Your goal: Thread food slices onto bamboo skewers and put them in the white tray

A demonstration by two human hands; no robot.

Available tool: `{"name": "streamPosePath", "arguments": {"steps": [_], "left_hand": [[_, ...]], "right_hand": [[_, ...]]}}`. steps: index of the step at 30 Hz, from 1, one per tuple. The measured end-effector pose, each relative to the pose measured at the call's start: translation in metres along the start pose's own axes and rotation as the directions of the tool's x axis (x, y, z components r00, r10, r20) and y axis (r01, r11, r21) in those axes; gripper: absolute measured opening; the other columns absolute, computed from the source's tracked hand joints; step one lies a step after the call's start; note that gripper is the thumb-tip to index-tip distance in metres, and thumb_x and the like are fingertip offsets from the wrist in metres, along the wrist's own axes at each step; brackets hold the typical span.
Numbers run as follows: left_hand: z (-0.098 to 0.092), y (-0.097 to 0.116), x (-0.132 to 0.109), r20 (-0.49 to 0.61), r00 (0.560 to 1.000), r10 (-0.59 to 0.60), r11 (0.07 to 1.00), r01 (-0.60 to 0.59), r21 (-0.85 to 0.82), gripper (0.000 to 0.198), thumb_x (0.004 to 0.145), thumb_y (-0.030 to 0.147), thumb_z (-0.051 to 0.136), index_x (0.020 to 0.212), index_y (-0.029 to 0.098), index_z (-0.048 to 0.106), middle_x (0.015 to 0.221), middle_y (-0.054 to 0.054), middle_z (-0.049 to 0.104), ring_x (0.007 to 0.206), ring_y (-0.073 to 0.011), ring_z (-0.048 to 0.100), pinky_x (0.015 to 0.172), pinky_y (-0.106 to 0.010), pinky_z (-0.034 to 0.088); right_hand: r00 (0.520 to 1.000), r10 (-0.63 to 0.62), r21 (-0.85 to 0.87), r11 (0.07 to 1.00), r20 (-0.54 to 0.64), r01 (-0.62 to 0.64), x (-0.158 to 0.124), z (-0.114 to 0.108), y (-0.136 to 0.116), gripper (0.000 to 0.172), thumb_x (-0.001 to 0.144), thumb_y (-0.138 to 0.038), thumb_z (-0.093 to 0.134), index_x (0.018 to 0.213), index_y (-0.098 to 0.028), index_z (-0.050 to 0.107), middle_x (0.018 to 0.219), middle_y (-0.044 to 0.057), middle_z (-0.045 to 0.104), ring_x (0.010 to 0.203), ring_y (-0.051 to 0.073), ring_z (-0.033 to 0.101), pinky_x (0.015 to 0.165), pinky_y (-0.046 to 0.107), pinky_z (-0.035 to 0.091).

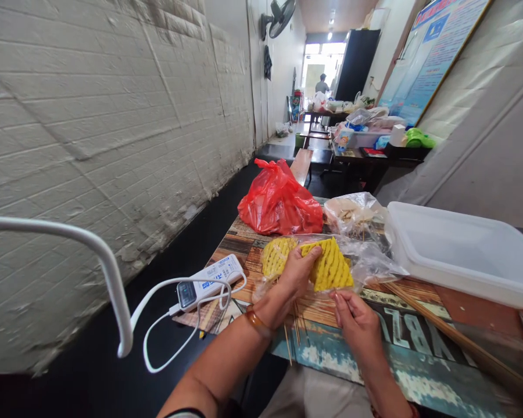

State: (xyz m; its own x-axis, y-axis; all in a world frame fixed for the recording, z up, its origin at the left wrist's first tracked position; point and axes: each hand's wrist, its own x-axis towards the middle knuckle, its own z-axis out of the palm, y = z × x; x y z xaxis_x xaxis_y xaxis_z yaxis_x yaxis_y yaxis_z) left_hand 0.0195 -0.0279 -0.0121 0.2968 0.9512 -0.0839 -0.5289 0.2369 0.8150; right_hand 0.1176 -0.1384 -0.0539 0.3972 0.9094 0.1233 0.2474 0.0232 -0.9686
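My left hand [297, 273] is closed on a flat yellow slab with diagonal grooves [331, 266], its thumb lying across the top. Just below the slab's lower right corner, my right hand [356, 318] has thumb and fingertips pinched together; what they hold, if anything, is too small to make out. More grooved yellow pieces [275, 258] lie in a clear plastic bag left of my left hand. Several thin wooden skewers [297, 325] poke out beneath my left hand toward the table's near edge.
A red plastic bag [281, 200] stands behind the yellow pieces. Beside it sits a clear bag of pale pieces [353, 212]. A white plastic tub [462, 249] and long wooden sticks [444, 331] are on the right. A white power bank [211, 281] with a cable lies left.
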Motion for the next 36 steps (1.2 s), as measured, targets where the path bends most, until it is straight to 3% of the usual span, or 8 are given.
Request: {"name": "streamPosePath", "arguments": {"steps": [10,12,15,18,21,25,29,36], "left_hand": [[-0.013,0.058,-0.017,0.114,0.945,0.306,0.826,-0.323,0.463,0.039,0.074,0.037,0.066,0.106,0.017,0.057,0.108,-0.011,0.063,0.09,-0.018,0.063,0.082,-0.031,0.046],[-0.026,0.069,-0.023,0.195,0.923,0.333,0.656,-0.375,0.655,0.037,0.078,0.037,0.061,0.109,0.017,0.055,0.106,-0.01,0.063,0.093,-0.0191,0.061,0.084,-0.032,0.045],[-0.046,0.078,-0.034,0.324,0.9,0.292,0.215,-0.392,0.894,0.038,0.076,0.039,0.063,0.105,0.016,0.057,0.103,-0.011,0.061,0.095,-0.0218,0.058,0.087,-0.035,0.043],[-0.06,0.077,-0.046,0.401,0.897,0.188,-0.209,-0.363,0.908,0.048,0.07,0.041,0.069,0.107,0.014,0.056,0.103,-0.013,0.059,0.098,-0.0268,0.055,0.088,-0.039,0.041],[-0.069,0.075,-0.053,0.345,0.928,0.141,-0.421,-0.259,0.869,0.045,0.067,0.038,0.071,0.102,0.014,0.057,0.1,-0.013,0.059,0.094,-0.0275,0.054,0.083,-0.038,0.041],[-0.079,0.075,-0.053,0.227,0.954,0.197,-0.33,-0.153,0.931,0.007,0.074,0.025,0.059,0.077,0.018,0.058,0.079,-0.006,0.06,0.077,-0.0203,0.056,0.07,-0.029,0.038],[-0.085,0.077,-0.046,0.163,0.938,0.305,-0.133,-0.128,0.983,0.018,0.081,0.029,0.047,0.068,0.019,0.054,0.061,0.0,0.054,0.059,-0.0136,0.049,0.059,-0.024,0.033],[-0.08,0.079,-0.044,0.183,0.887,0.424,-0.03,-0.188,0.982,0.021,0.084,0.031,0.042,0.074,0.018,0.055,0.061,0.002,0.053,0.059,-0.0123,0.046,0.058,-0.022,0.031]], "right_hand": [[0.989,0.004,0.162,0.987,-0.145,0.02,0.002,-0.006,-0.001,0.04,0.081,-0.05,0.055,0.09,-0.013,0.067,0.05,-0.003,0.052,0.044,0.011,0.043,0.044,0.023,0.034],[0.99,-0.003,0.183,0.983,-0.143,0.029,0.002,-0.006,-0.001,0.039,0.08,-0.049,0.056,0.091,-0.013,0.067,0.052,-0.002,0.054,0.044,0.012,0.044,0.045,0.024,0.036],[0.994,-0.016,0.21,0.977,-0.107,0.038,0.002,-0.007,-0.002,0.037,0.08,-0.047,0.056,0.093,-0.014,0.067,0.056,0.0,0.058,0.047,0.013,0.047,0.047,0.024,0.038],[0.998,-0.056,0.21,0.976,-0.042,0.064,0.0,-0.009,-0.004,0.035,0.082,-0.044,0.054,0.095,-0.014,0.067,0.055,-0.001,0.056,0.046,0.012,0.047,0.048,0.024,0.039],[0.995,-0.096,0.202,0.975,0.003,0.094,-0.006,-0.012,-0.007,0.033,0.084,-0.042,0.053,0.094,-0.014,0.066,0.051,-0.004,0.051,0.046,0.012,0.047,0.05,0.024,0.039],[0.993,-0.102,0.217,0.972,0.052,0.089,-0.017,-0.018,-0.013,0.033,0.084,-0.042,0.052,0.092,-0.014,0.066,0.048,-0.005,0.048,0.045,0.012,0.046,0.049,0.024,0.038],[0.984,-0.052,0.274,0.962,0.168,0.004,-0.028,-0.023,-0.023,0.034,0.083,-0.045,0.054,0.091,-0.014,0.065,0.047,-0.006,0.046,0.041,0.01,0.043,0.044,0.022,0.034],[0.912,0.091,0.349,0.905,0.399,-0.243,-0.04,-0.012,-0.042,0.036,0.08,-0.047,0.055,0.091,-0.014,0.064,0.041,-0.009,0.041,0.033,0.006,0.027,0.033,0.018,0.018]]}}
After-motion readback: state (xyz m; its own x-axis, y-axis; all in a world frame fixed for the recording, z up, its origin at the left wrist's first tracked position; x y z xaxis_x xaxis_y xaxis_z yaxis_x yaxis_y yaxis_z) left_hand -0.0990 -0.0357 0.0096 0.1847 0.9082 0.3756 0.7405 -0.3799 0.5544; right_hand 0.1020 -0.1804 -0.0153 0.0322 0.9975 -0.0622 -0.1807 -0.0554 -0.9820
